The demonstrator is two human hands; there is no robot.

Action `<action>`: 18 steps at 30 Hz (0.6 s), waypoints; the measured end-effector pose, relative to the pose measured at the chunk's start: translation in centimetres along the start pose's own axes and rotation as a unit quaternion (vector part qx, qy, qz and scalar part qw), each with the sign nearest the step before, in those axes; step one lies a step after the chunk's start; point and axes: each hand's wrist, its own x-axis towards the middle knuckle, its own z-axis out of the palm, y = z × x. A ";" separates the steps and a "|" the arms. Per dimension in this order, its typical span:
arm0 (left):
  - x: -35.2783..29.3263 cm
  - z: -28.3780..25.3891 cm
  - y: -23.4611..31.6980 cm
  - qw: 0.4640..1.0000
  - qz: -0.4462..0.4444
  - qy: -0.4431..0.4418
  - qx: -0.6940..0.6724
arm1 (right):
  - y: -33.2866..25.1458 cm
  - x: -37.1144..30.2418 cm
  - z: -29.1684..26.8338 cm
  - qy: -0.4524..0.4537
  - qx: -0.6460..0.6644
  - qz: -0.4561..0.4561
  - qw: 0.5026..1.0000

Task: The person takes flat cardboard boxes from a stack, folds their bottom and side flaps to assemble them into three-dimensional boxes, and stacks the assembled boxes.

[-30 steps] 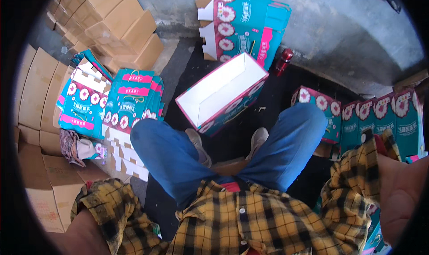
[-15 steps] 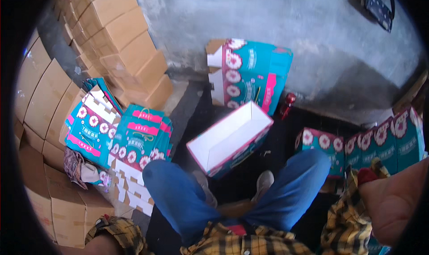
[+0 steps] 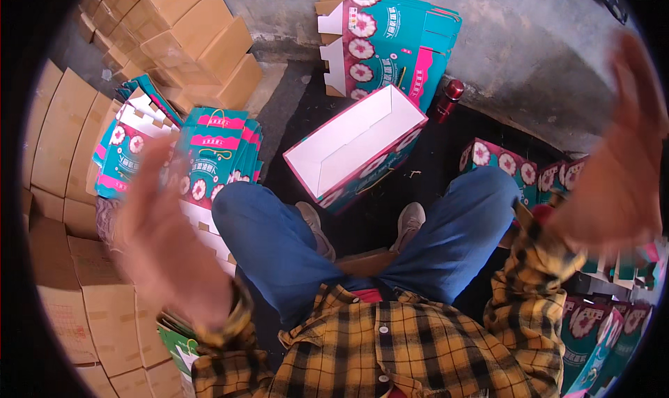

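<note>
My left hand [image 3: 167, 241] is raised in front of the stack of flat teal cartons, blurred by motion, its fingers stretched upward and nothing seen in it. On the other side my right hand [image 3: 617, 161] is also lifted, fingers extended and smeared, with no object in it. Between and beyond my knees an open gift box [image 3: 355, 143] stands on the black mat, white inside, teal and pink outside. Neither hand touches it. Flat teal cartons [image 3: 209, 147] with cord handles lie in piles at the left, partly hidden by my left hand.
Brown cardboard boxes [image 3: 188, 42] are stacked along the left. More flattened cartons [image 3: 390, 42] lean on the grey wall, beside a red bottle [image 3: 451, 100]. Made-up teal boxes [image 3: 498, 162] stand beyond my right knee, with others [image 3: 589, 335] at the lower right.
Both hands have come up into view, the left rising from the lower edge and the right moving upward. The view has tilted down, so the open box appears higher; it looks unmoved.
</note>
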 end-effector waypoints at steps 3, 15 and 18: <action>-3.2 5.0 -7.7 0.963 -0.243 -0.075 -0.086 | 5.7 -7.3 4.3 -0.138 -0.129 0.218 0.958; -9.6 7.9 -28.2 0.722 -0.669 -0.069 -0.164 | 18.9 -27.4 8.3 -0.307 -0.005 0.667 0.679; -10.4 7.6 -29.8 0.687 -0.714 -0.053 -0.129 | 19.8 -28.9 8.8 -0.257 0.071 0.749 0.606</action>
